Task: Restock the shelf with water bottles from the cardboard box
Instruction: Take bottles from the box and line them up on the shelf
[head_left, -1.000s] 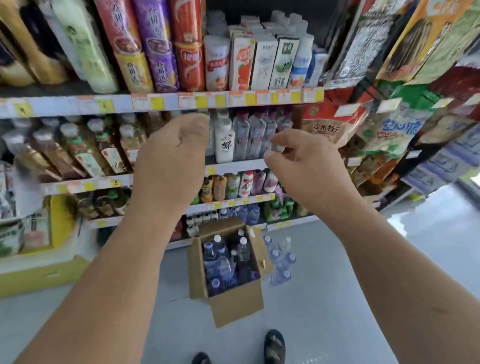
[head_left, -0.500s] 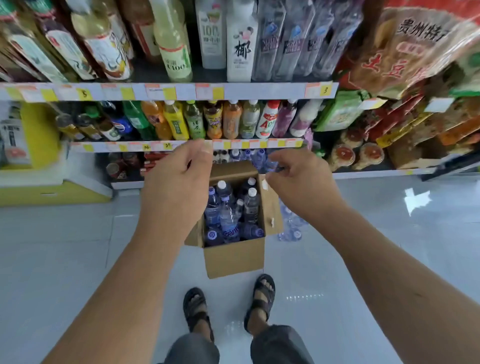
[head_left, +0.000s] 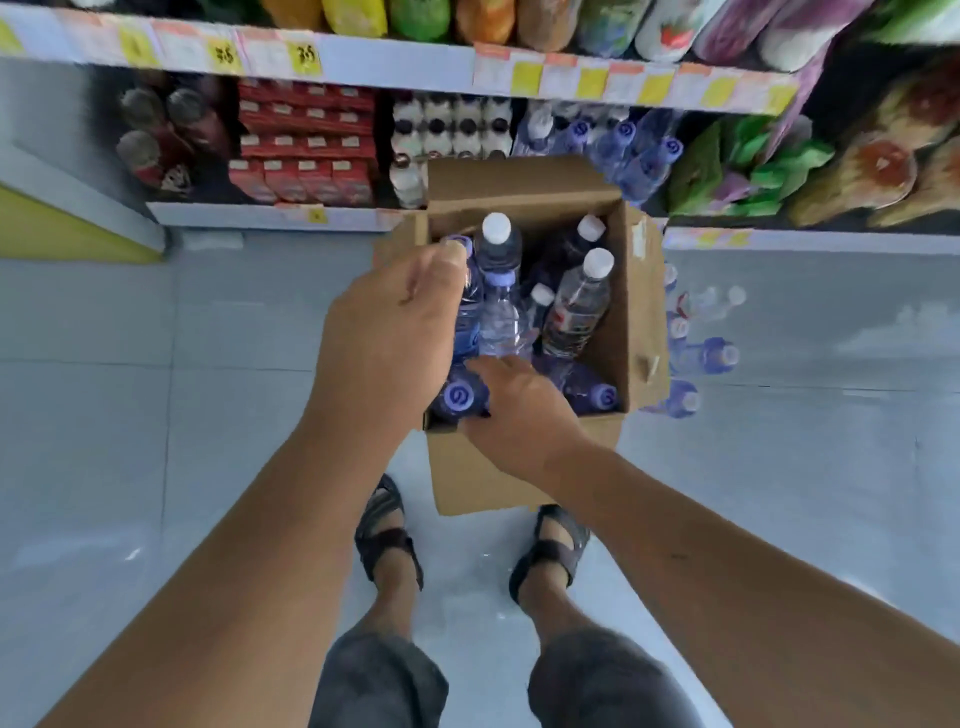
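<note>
Pale grey glossy floor (head_left: 156, 415) carries the open cardboard box (head_left: 519, 483), upright, approx. centre frame. Loose bottles (head_left: 706, 356) lie on the tiles at box's 3 o'clock, just beside its flap. Sandalled feet (head_left: 387, 540) at 6 o'clock, near box. Bottom shelf (head_left: 249, 214) at 12 o'clock, L to R: dark jars (head_left: 156, 135), red cartons (head_left: 306, 140), white-cap bottles (head_left: 447, 130), blue-cap water bottles (head_left: 623, 150), green bags (head_left: 737, 166).

The person is wearing dark grey knee-length shorts (head_left: 379, 675) and dark strapped, open-toed sandals (head_left: 387, 540), both showing just nearer than the cardboard box (head_left: 483, 483).
</note>
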